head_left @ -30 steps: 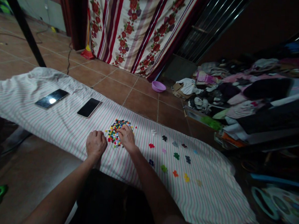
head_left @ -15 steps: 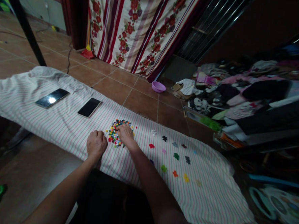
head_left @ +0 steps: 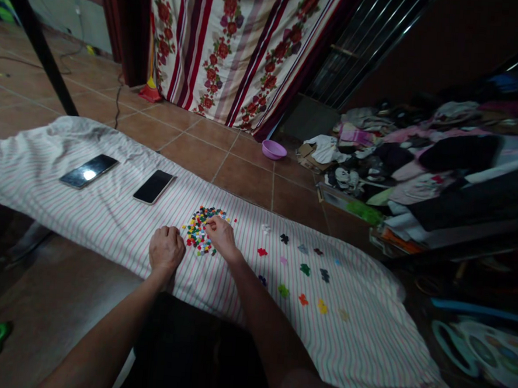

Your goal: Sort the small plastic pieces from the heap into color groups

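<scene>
"What does the person wear?"

"Dark, nearly black clothing (head_left: 180, 341) over the lap, at seven o'clock; its folds and seams are lost in shadow."

"And the arms?"

"Left forearm (head_left: 115, 320) at eight o'clock, right forearm (head_left: 264, 311) at six: both bare, slim, tapering towards the wrists."

"The hands?"

"Bare too, left hand (head_left: 166, 250) and right hand (head_left: 222, 237), the left showing rounded knuckles."

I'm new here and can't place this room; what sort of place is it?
Probably part of someone's home: a flowered curtain hangs at the back, clothes lie heaped at the right, and a purple basin sits on the tiled floor.
</scene>
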A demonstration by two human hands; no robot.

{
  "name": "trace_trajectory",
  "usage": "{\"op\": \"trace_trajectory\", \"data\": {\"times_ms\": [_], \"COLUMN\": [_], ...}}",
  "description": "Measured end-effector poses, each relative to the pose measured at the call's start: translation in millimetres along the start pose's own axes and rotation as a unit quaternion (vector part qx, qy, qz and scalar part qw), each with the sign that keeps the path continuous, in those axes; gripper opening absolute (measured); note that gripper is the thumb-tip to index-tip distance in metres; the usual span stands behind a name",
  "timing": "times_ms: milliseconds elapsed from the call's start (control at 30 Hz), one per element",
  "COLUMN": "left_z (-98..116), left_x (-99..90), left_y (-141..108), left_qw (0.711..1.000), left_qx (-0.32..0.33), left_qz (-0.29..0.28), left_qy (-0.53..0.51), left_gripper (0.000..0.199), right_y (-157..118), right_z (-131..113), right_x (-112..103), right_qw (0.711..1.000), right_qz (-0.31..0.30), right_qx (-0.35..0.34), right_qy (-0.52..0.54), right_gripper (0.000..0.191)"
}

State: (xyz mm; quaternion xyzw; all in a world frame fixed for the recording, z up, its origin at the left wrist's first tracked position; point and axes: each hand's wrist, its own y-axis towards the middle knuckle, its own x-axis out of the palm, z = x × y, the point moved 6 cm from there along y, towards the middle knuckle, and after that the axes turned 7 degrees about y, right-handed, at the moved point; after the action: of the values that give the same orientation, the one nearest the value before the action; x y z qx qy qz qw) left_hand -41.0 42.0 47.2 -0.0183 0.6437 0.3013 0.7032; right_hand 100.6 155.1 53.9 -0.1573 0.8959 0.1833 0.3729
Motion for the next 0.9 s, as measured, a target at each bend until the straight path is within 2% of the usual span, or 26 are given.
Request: {"op": "trace_trajectory", "data": {"times_ms": [267,600,767,900], "left_z": [1,8,8,9], "left_x": [0.3,-1.9,-12.1,-15.8], "left_y": [1,3,2,2], "left_qw": [1.0,0.998,0.999,0.999], "left_qx": [-0.002,0.008,0.002,-0.01], "left_qz": [-0.003,-0.045,-0.004,0.024], "left_qy": [0.005,0.047,0.045,0.042], "left_gripper": [0.023,0.029,0.028,0.031], "right_y": [-20,-35,-44,-56], "right_z": [26,45,57,70], "right_x": [-19,-40,-60,-86], "right_qw": [0.992,0.986,0.986,0.985], "right_qz": [0.051,0.076,0.106,0.138], "right_qx": [0.055,0.041,0.036,0.033], "right_qy": [0.098,0.141,0.122,0.099], "right_gripper": [0.016,0.009,0.02,0.024]}}
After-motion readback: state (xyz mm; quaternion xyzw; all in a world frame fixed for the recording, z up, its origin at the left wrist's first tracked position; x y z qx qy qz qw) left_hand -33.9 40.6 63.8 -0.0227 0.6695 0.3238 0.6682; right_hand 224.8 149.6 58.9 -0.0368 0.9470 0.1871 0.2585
